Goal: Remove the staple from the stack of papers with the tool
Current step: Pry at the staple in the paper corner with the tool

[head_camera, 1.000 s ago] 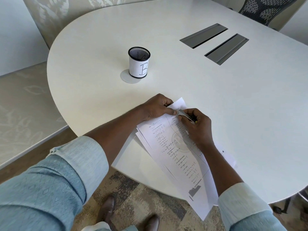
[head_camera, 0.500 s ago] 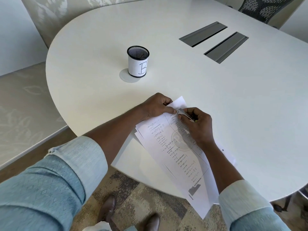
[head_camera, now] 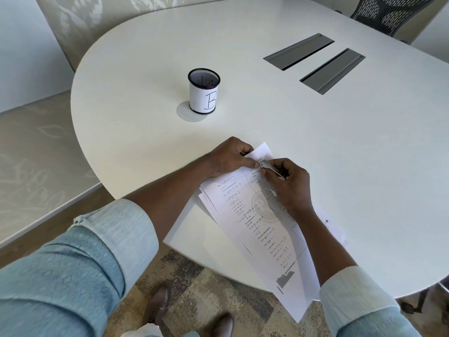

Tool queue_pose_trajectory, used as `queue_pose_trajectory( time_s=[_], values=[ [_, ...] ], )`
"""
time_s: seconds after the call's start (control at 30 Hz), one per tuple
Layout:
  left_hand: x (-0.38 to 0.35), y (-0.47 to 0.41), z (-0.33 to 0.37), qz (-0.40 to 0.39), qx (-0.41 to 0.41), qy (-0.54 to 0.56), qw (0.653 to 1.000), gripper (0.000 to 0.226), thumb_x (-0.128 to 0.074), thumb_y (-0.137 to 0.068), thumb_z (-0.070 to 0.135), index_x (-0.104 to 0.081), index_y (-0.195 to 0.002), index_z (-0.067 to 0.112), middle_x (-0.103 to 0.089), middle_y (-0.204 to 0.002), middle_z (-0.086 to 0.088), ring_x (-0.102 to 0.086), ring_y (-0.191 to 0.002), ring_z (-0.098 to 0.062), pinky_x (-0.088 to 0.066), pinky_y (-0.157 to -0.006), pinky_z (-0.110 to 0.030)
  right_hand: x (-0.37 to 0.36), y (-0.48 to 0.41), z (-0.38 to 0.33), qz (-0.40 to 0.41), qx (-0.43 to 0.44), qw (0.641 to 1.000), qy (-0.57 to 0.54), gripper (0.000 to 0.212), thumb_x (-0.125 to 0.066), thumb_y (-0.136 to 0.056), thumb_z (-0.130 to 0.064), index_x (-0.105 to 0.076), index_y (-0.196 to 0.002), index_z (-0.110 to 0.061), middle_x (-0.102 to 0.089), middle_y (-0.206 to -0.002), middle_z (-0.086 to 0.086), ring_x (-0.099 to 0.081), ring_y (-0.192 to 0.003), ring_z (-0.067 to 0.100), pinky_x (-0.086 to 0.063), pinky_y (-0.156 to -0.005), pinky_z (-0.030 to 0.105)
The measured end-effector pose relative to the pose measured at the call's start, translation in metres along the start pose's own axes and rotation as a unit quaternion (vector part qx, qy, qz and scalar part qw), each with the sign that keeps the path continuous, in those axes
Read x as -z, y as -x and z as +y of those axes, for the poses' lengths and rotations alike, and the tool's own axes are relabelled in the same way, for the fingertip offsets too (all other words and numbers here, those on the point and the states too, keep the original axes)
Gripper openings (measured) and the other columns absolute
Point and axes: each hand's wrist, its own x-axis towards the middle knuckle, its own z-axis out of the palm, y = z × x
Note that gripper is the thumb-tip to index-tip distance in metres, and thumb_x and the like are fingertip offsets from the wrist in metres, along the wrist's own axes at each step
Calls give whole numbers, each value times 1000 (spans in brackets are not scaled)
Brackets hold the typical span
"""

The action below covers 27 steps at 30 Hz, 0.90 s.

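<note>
A stack of printed papers (head_camera: 252, 222) lies on the white table (head_camera: 340, 147), its lower end hanging over the near edge. My left hand (head_camera: 230, 156) pinches the stack's top corner between thumb and fingers. My right hand (head_camera: 289, 183) grips a small metal staple remover (head_camera: 269, 166), whose tip rests on the paper's top corner right beside my left thumb. The staple itself is too small to make out.
A black mesh pen cup (head_camera: 204, 91) with a white label marked "B" stands further back on the table. Two grey cable hatches (head_camera: 313, 62) sit at the far right. A mesh office chair (head_camera: 388, 13) is behind the table. My shoes (head_camera: 158, 305) show below.
Both hands stay at the top corner of the papers; the tool's tip has shifted only slightly against the paper. The view moved a little.
</note>
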Motion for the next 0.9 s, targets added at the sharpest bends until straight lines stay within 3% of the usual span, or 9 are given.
queue_pose_trajectory(
  time_s=[0.17,0.37,0.5,0.57,0.67,0.9],
  values=[
    [0,-2,0,-13,12,10,1000,58,-88,-78,25,-50,-79,-19,-33,-77,-9,-25,-73,-27,-18,-64,-36,-2,2,-2,-5,2,1000,-5,18,-85,-95,-20,-78,-109,-12,-80,-90,-4,-66,-73,2,-51,-73,26],
    [-1,1,1,-2,5,4,1000,60,-91,-78,25,-51,-80,-20,-33,-77,-8,-25,-75,-29,-20,-69,-38,-1,2,-9,3,-17,998,-62,17,-84,-96,-16,-77,-110,-10,-80,-85,1,-72,-75,10,-58,-76,27],
    [-1,-1,1,-6,9,28,1000,69,-90,-69,40,-61,-89,-20,-43,-80,-8,-33,-78,-27,-25,-74,-40,1,5,-7,4,-22,997,-71,14,-87,-93,-18,-80,-105,-15,-83,-94,0,-75,-86,14,-63,-86,40],
    [0,1,2,-12,10,40,999,59,-90,-72,34,-63,-84,-17,-43,-79,-9,-34,-78,-27,-25,-73,-39,1,5,-7,1,-20,997,-68,10,-86,-93,-17,-79,-101,-16,-82,-93,-1,-73,-85,14,-63,-86,43],
    [1,1,3,-18,14,50,998,42,-89,-79,21,-61,-72,-10,-40,-75,-8,-33,-76,-25,-25,-71,-36,2,6,-8,-1,-15,998,-60,5,-82,-94,-14,-78,-96,-14,-79,-86,0,-68,-79,14,-58,-78,39],
    [1,0,4,-17,18,38,999,60,-88,-71,30,-55,-81,-19,-39,-79,-9,-31,-79,-27,-24,-74,-40,2,5,-8,0,-12,999,-51,5,-83,-94,-13,-80,-98,-11,-81,-87,-2,-70,-77,8,-57,-77,32]
  ],
)
